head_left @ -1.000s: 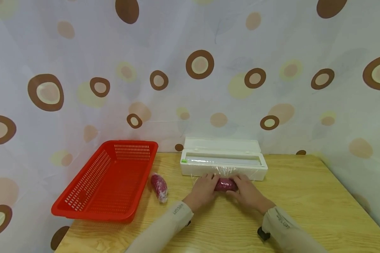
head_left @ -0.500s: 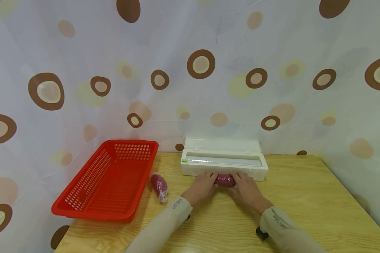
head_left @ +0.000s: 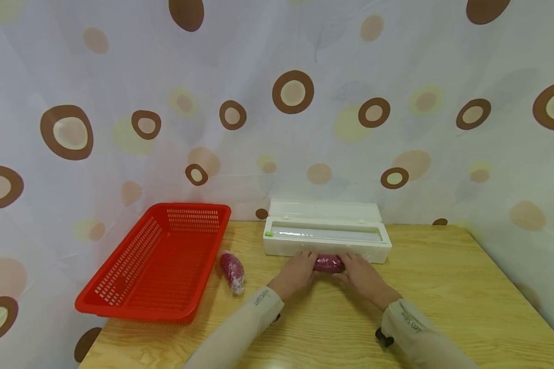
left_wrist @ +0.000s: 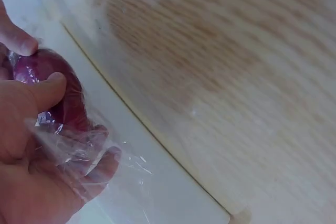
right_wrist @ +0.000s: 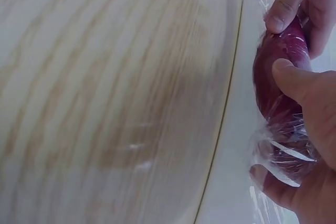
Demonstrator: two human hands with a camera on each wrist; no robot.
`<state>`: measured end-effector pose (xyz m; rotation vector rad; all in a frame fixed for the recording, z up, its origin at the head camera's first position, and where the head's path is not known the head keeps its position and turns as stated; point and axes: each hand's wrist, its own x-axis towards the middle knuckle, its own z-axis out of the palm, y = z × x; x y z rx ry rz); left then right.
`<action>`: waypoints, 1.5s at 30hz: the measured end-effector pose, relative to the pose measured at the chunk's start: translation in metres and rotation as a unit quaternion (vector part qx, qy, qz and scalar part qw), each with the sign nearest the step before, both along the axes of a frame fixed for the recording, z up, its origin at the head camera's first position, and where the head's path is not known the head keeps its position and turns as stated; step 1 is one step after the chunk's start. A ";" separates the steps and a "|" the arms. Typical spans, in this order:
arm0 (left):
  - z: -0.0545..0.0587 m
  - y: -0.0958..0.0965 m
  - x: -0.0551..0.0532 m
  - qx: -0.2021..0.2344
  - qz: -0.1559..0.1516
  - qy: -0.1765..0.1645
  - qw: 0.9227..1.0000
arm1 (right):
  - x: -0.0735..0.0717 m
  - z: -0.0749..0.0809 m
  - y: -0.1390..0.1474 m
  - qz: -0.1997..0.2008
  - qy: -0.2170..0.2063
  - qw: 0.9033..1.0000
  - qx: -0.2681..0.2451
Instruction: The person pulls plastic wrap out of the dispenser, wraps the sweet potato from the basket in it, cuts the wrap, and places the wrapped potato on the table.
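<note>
A purple sweet potato (head_left: 329, 263) in clear plastic wrap lies between both hands, right at the front of a white cling film box (head_left: 325, 248). My left hand (head_left: 297, 271) grips its left end, thumb on the near side, with loose film (left_wrist: 73, 153) spread over the fingers. On the other end, my right hand (head_left: 361, 275) holds it the same way, its thumb pressing the skin in the right wrist view. Crumpled film (right_wrist: 286, 148) bunches around the right fingers. The box lid stands raised, showing the film roll (head_left: 325, 234) inside.
A second wrapped sweet potato (head_left: 233, 272) lies on the wooden table (head_left: 452, 287) to the left. Beyond it stands a red plastic basket (head_left: 166, 271) with slotted sides. A patterned curtain (head_left: 323, 128) hangs behind the table.
Both hands have moved the sweet potato slightly forward, up against the box front, and turned it a little. The film stretched between it and the box has shortened out of sight.
</note>
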<state>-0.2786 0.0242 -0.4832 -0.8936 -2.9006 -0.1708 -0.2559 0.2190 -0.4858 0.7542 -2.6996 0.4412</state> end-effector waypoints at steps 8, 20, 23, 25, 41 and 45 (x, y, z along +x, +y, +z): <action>0.000 0.001 -0.002 -0.011 0.002 0.015 1.000 | 0.001 0.002 0.001 -0.009 -0.026 1.000 0.001; 0.000 0.002 -0.003 -0.023 0.014 0.010 1.000 | -0.004 -0.002 0.000 -0.006 -0.031 0.999 0.008; 0.000 0.002 -0.003 -0.041 0.014 0.012 0.999 | -0.004 -0.002 0.000 -0.008 -0.036 0.999 0.016; -0.001 0.003 -0.003 -0.049 0.015 0.009 0.999 | -0.004 -0.003 0.000 -0.008 -0.035 0.999 0.025; -0.002 0.003 -0.003 -0.071 0.018 0.000 0.997 | -0.003 -0.007 -0.001 0.001 -0.026 0.999 0.037; -0.003 0.002 -0.004 -0.076 0.018 0.008 0.997 | -0.003 -0.007 -0.002 -0.015 -0.028 0.999 0.036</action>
